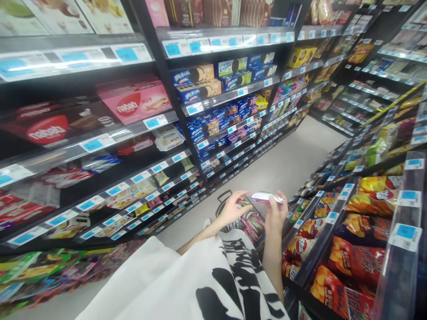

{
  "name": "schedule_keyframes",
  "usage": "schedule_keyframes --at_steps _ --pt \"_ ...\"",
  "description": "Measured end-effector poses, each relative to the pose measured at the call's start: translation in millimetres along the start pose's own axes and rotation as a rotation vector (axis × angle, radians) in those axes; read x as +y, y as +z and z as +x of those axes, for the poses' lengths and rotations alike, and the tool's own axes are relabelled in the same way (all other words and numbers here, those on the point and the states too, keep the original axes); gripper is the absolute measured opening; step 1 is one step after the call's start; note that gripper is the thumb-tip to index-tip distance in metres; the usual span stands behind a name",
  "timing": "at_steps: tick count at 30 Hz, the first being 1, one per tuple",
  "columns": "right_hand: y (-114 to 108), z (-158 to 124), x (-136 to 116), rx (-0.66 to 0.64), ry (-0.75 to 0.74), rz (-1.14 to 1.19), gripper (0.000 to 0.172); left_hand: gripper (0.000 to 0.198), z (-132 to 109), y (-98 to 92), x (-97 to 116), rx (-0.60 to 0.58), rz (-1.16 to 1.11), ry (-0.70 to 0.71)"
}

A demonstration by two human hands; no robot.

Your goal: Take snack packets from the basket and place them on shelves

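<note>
My right hand (276, 210) is closed on a small white packet (265, 196) with a purplish edge, gripping it near its right end. To the left of that packet my left hand (233, 207) has its thumb and fingers apart, with nothing visible between them. Its fingertips come close to the packet's left end; whether they touch it I cannot tell. Below both hands is a dark-handled basket (223, 195), partly hidden by my left hand and forearm. Several pink and green packets (252, 224) lie in it.
A tall shelf on the left holds pink and brown wafer boxes (136, 103) and blue cookie boxes (193, 91). Close on my right, another shelf carries chip bags (356, 258). Between them the pale aisle floor (290, 149) runs to a further shelf (363, 95).
</note>
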State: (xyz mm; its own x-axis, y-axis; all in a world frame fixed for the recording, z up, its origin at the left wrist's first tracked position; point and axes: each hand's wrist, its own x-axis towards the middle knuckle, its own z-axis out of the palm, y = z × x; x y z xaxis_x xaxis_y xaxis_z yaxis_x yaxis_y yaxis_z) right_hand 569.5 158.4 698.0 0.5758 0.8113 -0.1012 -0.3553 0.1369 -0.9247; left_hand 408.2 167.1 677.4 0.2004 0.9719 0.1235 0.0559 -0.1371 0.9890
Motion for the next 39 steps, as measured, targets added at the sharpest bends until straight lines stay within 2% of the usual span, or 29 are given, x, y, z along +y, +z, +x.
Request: schedule_keyframes --at_steps 3,6,9,13,16,20,22,24,26,31,35,39 --pt "1 -1 1 0.017 0.038 -0.004 0.049 0.051 -1 -0.2 6 0.014 0.011 0.043" --pt "1 -4 5 -0.021 0.09 -0.049 0.046 0.048 -1 2.2 7 -0.043 0.006 0.027" --pt "0 -6 11 -0.079 0.117 -0.11 0.045 0.043 -1 4.6 2 -0.104 0.007 -0.005" --pt "-4 -9 21 -0.102 0.162 -0.164 0.045 0.054 -3 2.3 -5 -0.152 0.075 0.004" --pt "-9 -11 29 -0.176 0.173 -0.195 0.046 0.051 -5 -1.0 -14 -0.197 0.165 -0.001" --pt "-13 -14 43 -0.22 0.187 -0.229 0.054 0.043 -8 -1.5 -33 -0.215 -0.042 -0.144" --pt "-14 -16 52 -0.259 0.253 -0.278 0.056 0.042 -10 -2.2 -43 -0.22 -0.182 -0.182" --pt "-15 -17 62 -0.339 0.346 -0.319 0.05 0.04 -11 -5.7 -51 -0.227 -0.22 -0.199" --pt "-15 -19 74 -0.375 0.41 -0.333 0.048 0.036 -12 -12.7 -57 -0.242 -0.152 -0.215" --pt "-12 -24 105 -0.34 0.464 -0.32 0.051 0.033 -7 -40.0 -71 -0.316 0.234 -0.211" --pt "-15 -32 130 -0.296 0.549 -0.341 0.048 0.037 -1 -60.7 -83 -0.49 0.494 -0.144" --pt "-28 -40 165 -0.235 0.635 -0.442 0.054 0.024 -1 -76.5 -104 -0.617 0.569 -0.14"
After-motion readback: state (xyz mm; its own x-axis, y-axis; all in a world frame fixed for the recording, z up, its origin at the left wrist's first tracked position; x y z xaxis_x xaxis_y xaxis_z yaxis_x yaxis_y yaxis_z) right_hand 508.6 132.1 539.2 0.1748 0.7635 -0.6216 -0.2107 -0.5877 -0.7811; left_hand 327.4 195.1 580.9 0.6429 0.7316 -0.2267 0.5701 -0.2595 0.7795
